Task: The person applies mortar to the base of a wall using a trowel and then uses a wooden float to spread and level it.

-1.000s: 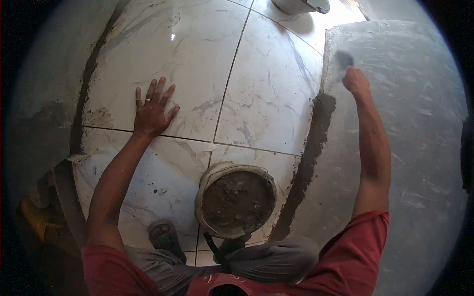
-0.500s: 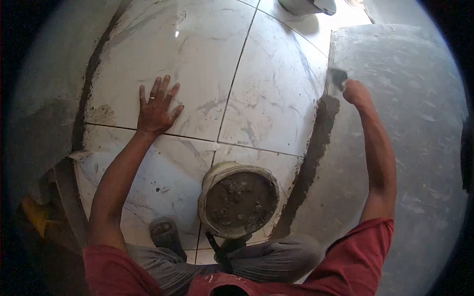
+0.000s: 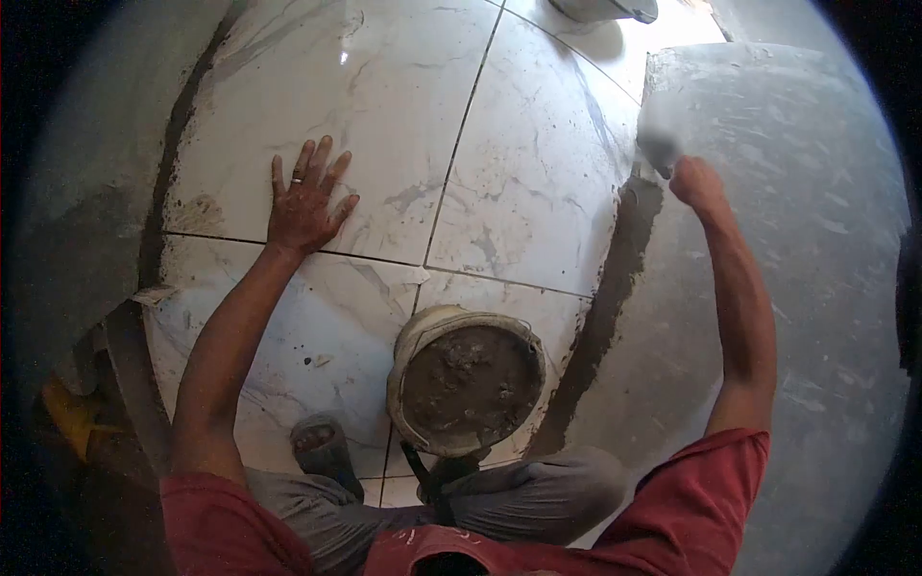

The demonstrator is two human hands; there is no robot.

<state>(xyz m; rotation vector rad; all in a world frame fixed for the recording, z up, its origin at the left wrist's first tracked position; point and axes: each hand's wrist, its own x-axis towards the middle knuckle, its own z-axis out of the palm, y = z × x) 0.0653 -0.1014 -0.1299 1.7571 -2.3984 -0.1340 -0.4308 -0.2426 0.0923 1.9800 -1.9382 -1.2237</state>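
Observation:
My left hand lies flat with spread fingers on a white marbled floor tile; a ring shows on one finger. Closed around the handle of a small trowel is my right hand. The trowel's dark blade is smeared by motion and is at the joint between the tiles and the grey plastered wall. Below it, a dark strip of wet mortar runs down that joint. Between my legs stands a bucket filled with grey-brown mortar.
Another bucket stands at the top of the view, partly cut off. On the left, a dark gap separates the tiles from another wall. Small crumbs and a yellow object lie on the left side. My sandalled foot rests beside the bucket.
My right hand and the trowel stay at the same stretch of joint, with the blade more blurred. The left hand remains flat on the tile. The whole view has shifted slightly.

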